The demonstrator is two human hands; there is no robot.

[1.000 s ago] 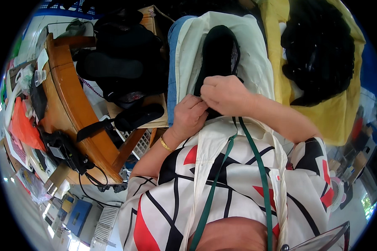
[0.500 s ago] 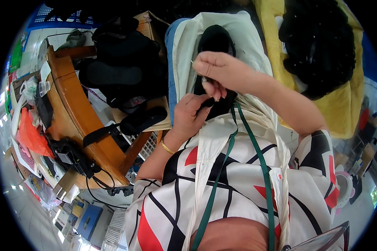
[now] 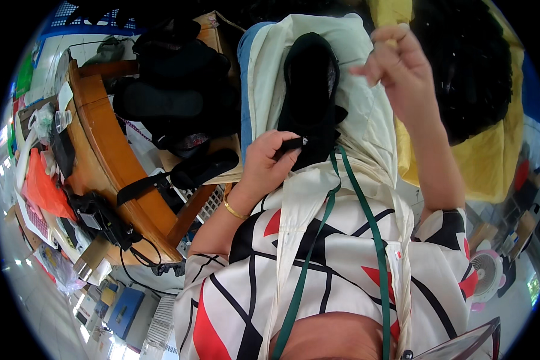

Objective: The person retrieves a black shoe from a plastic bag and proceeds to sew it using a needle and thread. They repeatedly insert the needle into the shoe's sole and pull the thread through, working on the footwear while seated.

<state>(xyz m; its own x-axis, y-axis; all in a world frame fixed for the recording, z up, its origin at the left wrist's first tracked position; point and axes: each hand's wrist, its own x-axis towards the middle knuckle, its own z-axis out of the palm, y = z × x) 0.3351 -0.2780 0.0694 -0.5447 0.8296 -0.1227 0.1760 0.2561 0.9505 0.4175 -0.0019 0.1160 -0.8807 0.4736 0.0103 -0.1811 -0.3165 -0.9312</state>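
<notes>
Head view: black fabric piece (image 3: pixel 309 90) lies lengthwise on the cream cloth (image 3: pixel 366 114), long and dark, rounded at the far end, flaring wider at the near end. Left hand (image 3: pixel 269 163) pinches the near edge of that black piece between thumb and fingers, right at a small pale spot on it. Right hand (image 3: pixel 402 72) is raised off the cream cloth, up and right of the black piece, fingertips pinched together; can't tell what they hold. Wooden table (image 3: pixel 111 162) sits left of the cloth.

Wooden table (image 3: pixel 105 162), small fan (image 3: pixel 485 275)
</notes>
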